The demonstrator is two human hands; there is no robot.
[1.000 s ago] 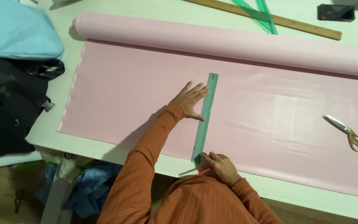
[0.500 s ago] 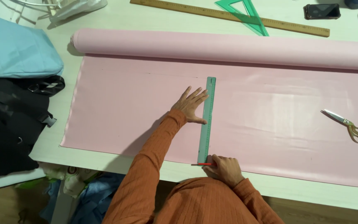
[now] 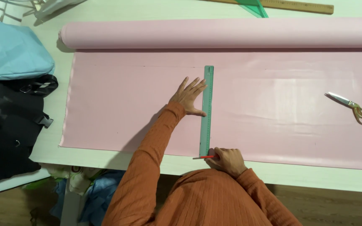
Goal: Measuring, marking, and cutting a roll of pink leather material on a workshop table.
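Since half a second ago: right hand [image 3: 228,160] and its red pencil [image 3: 204,157] sit a little further down the green ruler [image 3: 206,111], now at its near end; the scissors and roll appear shifted only by the view.

Right hand: fingers curled shut around the red pencil, tip pointing left, touching the ruler's near end where the cloth meets the desk's front edge.

Left hand [image 3: 189,97]: flat and fully spread, holding nothing, palm pressing on the pink fabric [image 3: 126,104], thumb and fingertips against the ruler's left side about midway along it. Orange ribbed sleeve [image 3: 147,163] runs back toward the front edge.

Green ruler: lies flat on the fabric, running from the front edge straight toward the back, its far end short of the roll.

Pink fabric: one layer spread across the middle of the desk [image 3: 105,159], its left edge well in from the desk's left side, its near edge just inside the front edge.

Fabric roll [image 3: 214,32]: pink, lying along the back, joined to the spread layer.

Scissors [image 3: 352,109]: gold handles, blades shut, on the fabric toward the right edge, well apart from both hands.

Wooden rule [image 3: 290,5] and green set square [image 3: 254,6]: back edge, behind the roll, overlapping.

Light blue bag [image 3: 13,50] and black bag [image 3: 5,125]: at the left edge, touching each other.
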